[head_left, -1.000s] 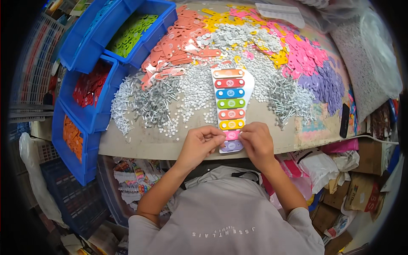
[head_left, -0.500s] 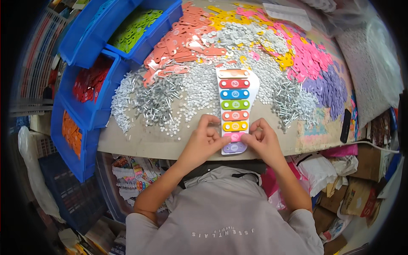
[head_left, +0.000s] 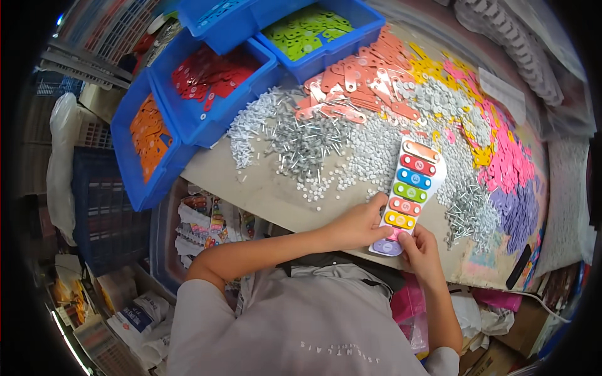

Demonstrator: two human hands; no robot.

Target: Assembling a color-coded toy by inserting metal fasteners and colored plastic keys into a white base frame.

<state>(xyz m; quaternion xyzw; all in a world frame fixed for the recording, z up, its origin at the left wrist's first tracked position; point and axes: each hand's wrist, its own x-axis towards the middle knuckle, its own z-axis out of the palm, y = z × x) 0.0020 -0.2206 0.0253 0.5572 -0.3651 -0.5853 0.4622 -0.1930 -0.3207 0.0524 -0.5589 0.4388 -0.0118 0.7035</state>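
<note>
A toy xylophone (head_left: 411,193) with a white base and a row of coloured bars lies tilted near the table's front edge. My left hand (head_left: 362,224) grips its left side, the thumb on the pink bar (head_left: 396,234) close to the near end. From the right, my right hand (head_left: 422,250) is closed on the same end, its thumb also at the pink bar. Below them the purple bar (head_left: 385,246) shows. White washers (head_left: 370,153) lie thickly beyond the xylophone. Metal pins (head_left: 307,141) are heaped to the left, with more pins (head_left: 473,219) to the right.
Blue bins at the left hold orange bars (head_left: 149,136), red bars (head_left: 210,75) and green bars (head_left: 307,31). Loose coral bars (head_left: 364,72), pink bars (head_left: 511,160) and purple bars (head_left: 517,207) cover the far and right table. A black object (head_left: 519,266) lies at the right edge.
The whole view has swung toward the left, so the table and xylophone appear farther right and tilted. Both hands stay on the xylophone by the pink bar.
</note>
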